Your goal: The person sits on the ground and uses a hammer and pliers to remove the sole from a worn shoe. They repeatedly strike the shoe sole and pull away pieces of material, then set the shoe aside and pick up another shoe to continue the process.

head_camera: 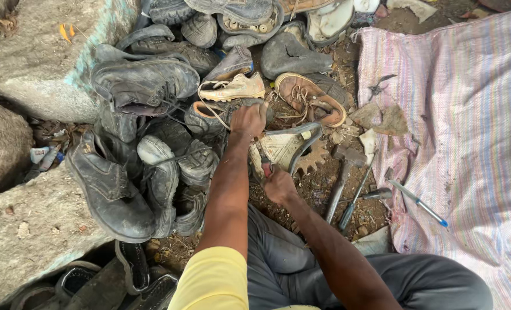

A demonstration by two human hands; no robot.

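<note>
My left hand point(247, 120) reaches forward and rests on a worn dark shoe point(206, 121) in the pile, fingers curled over its top edge. My right hand point(279, 185) is closed around the red handles of pliers point(263, 159), whose jaws point at an upturned sandal with a pale patterned sole and grey strap point(284, 146). A rusty toothed wheel point(313, 159) lies just right of the sandal, on the dirt.
A heap of old black shoes point(143, 86), a tan sneaker point(232, 89) and a brown shoe point(310, 97) lies ahead and left, between large stones point(43, 57). A hammer point(343, 175), a chisel point(354, 201) and a blue-tipped tool point(416, 201) lie right, by a striped sack cloth point(468, 115).
</note>
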